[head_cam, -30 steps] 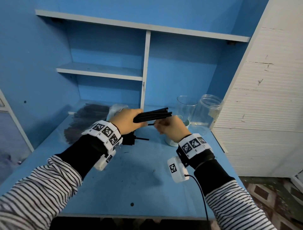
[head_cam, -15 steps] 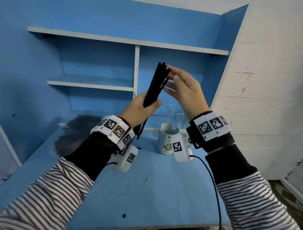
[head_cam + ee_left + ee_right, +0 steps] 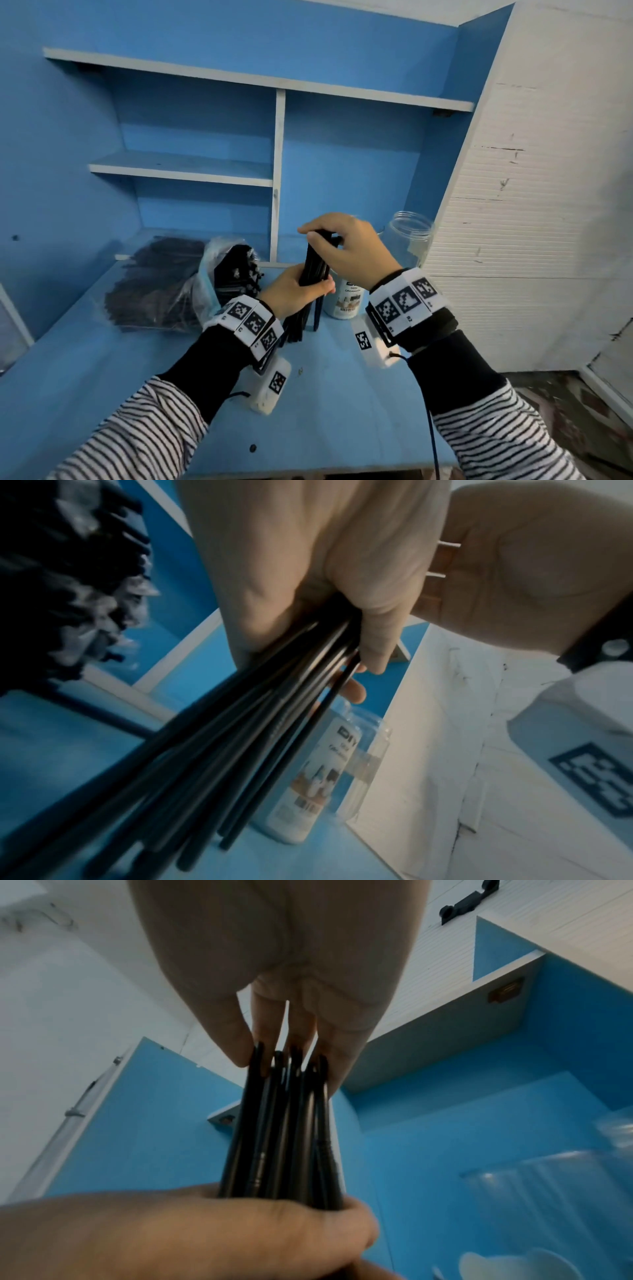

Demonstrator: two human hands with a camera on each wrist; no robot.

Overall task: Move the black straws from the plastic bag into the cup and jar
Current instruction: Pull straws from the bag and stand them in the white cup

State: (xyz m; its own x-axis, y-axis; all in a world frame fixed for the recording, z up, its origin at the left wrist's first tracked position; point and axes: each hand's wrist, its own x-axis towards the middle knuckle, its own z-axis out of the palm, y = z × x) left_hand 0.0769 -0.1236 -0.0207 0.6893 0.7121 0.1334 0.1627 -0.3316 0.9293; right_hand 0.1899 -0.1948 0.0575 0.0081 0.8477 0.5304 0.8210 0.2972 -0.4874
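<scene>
- Nearest, lower half of head view: striped sleeves w/ tagged wrist bands are reaching up over the blue tabletop (image 3: 342, 411).
- Centre frame: left hand (image 3: 294, 294) is wrapping fingers & thumb round the middle of a bundle of black straws (image 3: 313, 274), standing it upright; lower ends are resting on or just above the tabletop, can't tell which.
- Right hand (image 3: 352, 246) is sitting on top of the bundle, fingertips (image 3: 260, 1042) pressing on the straw tops w/ thumb alongside – prob. levelling the ends, a loose pinch rather than a clench.
- Just right of the bundle, partly behind the right hand: the white printed cup (image 3: 344, 299). No straws showing in it yet, though its mouth is hidden.
- Step in hand, I'd say: squaring up the bunch before loading. Next move is calling for a lift clear of the cup rim, then lowering ends-first w/out fanning.
- Left-centre, further back: the plastic bag (image 3: 164, 284) is lying open, lots of straws still inside.
- Furthest, right of centre: clear jar (image 3: 407, 236) is standing empty by the white wall panel (image 3: 531, 222).
</scene>
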